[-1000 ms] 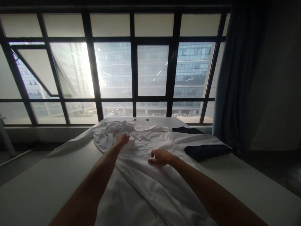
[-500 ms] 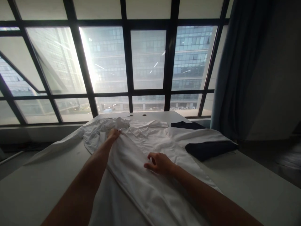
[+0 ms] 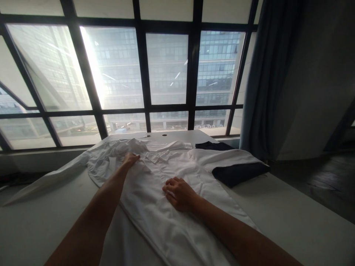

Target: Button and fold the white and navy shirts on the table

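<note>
A white shirt [image 3: 149,207] with a collar and a front placket lies spread and wrinkled across the table. Near its collar, my left hand [image 3: 131,159] is closed in a pinch on the edge of the cloth. My right hand [image 3: 179,193] rests lower on the shirt front, its fingers curled together on the fabric by the placket. The fingertips are partly hidden in the folds. One white sleeve stretches right over a dark navy cloth [image 3: 240,174], which shows on both sides of it.
Under the shirt is a white table [image 3: 280,210] with two dark round holes at its far end. Beyond stand large windows with black frames [image 3: 191,74], one pane tilted at the left. A blue-grey curtain [image 3: 257,92] hangs at the right.
My right hand has come down onto the shirt, and its fingers have closed on the cloth. My left hand keeps its pinch near the collar. The view has turned slightly right.
</note>
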Action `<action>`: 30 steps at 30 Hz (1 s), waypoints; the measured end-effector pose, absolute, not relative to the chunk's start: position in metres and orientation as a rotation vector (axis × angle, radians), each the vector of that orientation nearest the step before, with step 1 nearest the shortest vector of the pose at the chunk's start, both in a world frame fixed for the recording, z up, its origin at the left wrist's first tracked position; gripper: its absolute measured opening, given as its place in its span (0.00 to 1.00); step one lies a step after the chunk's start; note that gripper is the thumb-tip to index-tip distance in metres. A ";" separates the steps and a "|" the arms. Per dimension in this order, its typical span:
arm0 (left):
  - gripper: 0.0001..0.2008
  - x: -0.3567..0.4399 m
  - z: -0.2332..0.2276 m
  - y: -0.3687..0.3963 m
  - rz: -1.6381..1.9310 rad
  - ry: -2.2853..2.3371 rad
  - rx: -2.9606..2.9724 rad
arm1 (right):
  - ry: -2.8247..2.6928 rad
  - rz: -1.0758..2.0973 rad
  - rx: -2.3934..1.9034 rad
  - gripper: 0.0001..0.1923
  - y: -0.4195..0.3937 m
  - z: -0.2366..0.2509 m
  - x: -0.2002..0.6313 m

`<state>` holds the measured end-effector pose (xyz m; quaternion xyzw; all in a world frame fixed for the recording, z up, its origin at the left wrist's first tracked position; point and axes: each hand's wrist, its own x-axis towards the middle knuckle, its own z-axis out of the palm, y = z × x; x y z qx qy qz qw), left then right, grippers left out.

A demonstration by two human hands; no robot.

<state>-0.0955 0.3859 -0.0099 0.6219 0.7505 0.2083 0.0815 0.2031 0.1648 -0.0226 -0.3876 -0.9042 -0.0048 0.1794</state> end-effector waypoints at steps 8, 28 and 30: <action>0.17 -0.075 -0.005 0.385 0.700 2.337 1.843 | -2.586 -0.048 -1.095 0.26 0.161 -0.029 0.206; 0.42 -0.098 -0.051 0.232 0.029 1.938 2.471 | -2.864 0.373 -0.938 0.44 0.134 -0.018 0.196; 0.42 -0.100 -0.050 0.238 0.053 1.920 2.483 | -2.876 0.398 -0.890 0.46 0.125 -0.016 0.193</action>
